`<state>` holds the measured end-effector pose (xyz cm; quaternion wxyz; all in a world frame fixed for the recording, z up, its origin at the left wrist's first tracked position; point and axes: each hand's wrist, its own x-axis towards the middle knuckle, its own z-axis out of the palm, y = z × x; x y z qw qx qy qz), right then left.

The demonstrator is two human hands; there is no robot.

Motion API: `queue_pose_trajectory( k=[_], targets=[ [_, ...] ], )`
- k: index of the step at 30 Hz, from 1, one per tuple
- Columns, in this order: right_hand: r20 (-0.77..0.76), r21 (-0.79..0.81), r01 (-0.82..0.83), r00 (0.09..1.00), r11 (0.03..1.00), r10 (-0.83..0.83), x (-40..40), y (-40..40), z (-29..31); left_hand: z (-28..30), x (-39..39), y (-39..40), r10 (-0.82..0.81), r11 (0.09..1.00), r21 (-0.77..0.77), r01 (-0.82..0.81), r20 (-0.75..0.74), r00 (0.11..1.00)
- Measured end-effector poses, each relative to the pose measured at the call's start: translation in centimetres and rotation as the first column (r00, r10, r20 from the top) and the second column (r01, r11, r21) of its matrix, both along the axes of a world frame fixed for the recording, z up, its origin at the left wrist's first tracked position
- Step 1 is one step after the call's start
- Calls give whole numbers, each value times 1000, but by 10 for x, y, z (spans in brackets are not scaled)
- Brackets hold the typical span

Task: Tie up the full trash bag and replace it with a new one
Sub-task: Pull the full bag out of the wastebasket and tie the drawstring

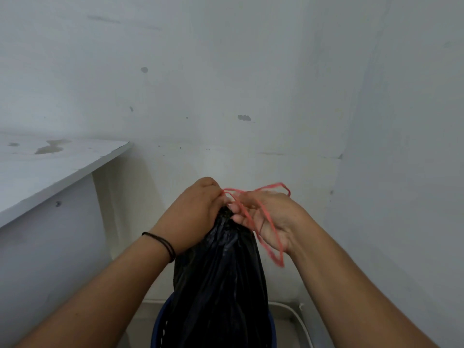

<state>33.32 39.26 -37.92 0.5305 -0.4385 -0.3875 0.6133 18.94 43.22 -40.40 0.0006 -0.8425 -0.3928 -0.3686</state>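
Note:
A full black trash bag point(221, 280) stands pulled up out of a dark blue bin point(160, 325) at the bottom centre. Its top is gathered into a tight neck. My left hand point(193, 212) is clamped around that neck from the left. My right hand point(271, 219) is just to the right of the neck, palm toward me, with the red drawstring point(270, 222) looped across its fingers and palm. One red loop sticks out behind the right hand and another hangs down past the wrist. The knot itself is hidden between the hands.
A white tabletop point(50, 167) juts in from the left at about hand height, its side panel point(50, 247) running down beside the bin. White walls meet in a corner behind. A white cable point(298, 320) runs along the floor to the right of the bin.

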Motion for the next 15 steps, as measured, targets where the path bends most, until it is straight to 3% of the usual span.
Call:
queue_pose_trajectory(
  k=[1, 3, 5, 7, 9, 15],
  targets=[
    [5, 23, 22, 1000, 1000, -22, 1, -2, 0, 0, -1, 2, 31, 997, -74, -27, 43, 999],
    [136, 118, 55, 988, 991, -71, 3, -4, -2, 4, -2, 0, 51, 912, -407, 44, 220, 974],
    [364, 245, 58, 920, 968, -147, 4, -7, -4, 11, -4, -4, 48, 655, -681, 327, 470, 882],
    [500, 332, 51, 838, 942, -221, 3, -9, -6, 16, -6, -7, 82, 493, -705, 509, 621, 780],
    [560, 393, 39, 782, 919, -274, 0, -10, -9, 21, -3, -13, 137, 423, -687, 591, 693, 708],
    [646, 591, -21, 611, 806, -458, -9, -12, -18, 28, 3, -19, 251, 393, -665, 636, 742, 621]
  ],
)
